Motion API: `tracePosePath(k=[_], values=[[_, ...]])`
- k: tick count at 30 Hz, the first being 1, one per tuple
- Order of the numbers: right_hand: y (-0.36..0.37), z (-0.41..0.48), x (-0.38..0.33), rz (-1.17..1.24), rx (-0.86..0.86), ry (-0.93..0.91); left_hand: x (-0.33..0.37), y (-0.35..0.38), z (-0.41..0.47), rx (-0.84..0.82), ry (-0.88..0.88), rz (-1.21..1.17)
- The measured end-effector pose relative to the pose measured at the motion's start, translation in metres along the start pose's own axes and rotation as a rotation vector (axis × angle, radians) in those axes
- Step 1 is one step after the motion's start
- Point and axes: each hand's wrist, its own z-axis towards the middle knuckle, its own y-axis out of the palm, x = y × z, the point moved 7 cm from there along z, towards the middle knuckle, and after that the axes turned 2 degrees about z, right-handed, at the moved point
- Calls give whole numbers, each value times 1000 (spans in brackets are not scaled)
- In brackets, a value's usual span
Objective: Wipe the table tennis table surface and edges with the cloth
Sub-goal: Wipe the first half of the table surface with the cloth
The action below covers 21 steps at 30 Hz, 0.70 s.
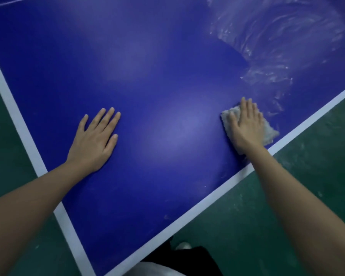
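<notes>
Right hand (245, 126) flat, fingers together and stretched out, pressing the grey cloth (269, 132) onto the blue table (157, 86) just beside its white right edge line (217, 191). No pinch here, just an open palm holding the cloth down. Left hand (95, 139) lies spread on the bare blue surface, fingers fanned wide, holding nothing, near the left edge line (14, 110). Wet swirling streaks (277, 36) shine on the far right of the table. Green floor (287, 206) shows on both sides of the near corner.
</notes>
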Motion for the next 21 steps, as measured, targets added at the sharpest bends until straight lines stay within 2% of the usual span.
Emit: tracePosePath(k=[3, 7, 10, 12, 14, 17, 19, 21], values=[[5, -6, 0, -61, -2, -1, -1, 1, -1, 2, -2, 6], [27, -50, -51, -165, -66, -286, -1, -1, -1, 4, -4, -2], [28, -59, -52, -186, -122, -432, 1, -3, -1, 10, -20, 7], [19, -33, -28, -177, -112, -370, -1, -2, -1, -1, -30, 5], [4, 5, 8, -160, -67, -232, 0, -2, 0, -4, -54, -2], [-16, 51, 46, -127, -42, -110, 12, -5, 0, 22, -150, -24], [-14, 52, 42, -144, -74, -186, 33, -9, 6, 63, -223, -59], [-2, 22, 23, -210, -113, -370, 64, -11, 18, 87, -261, -102]])
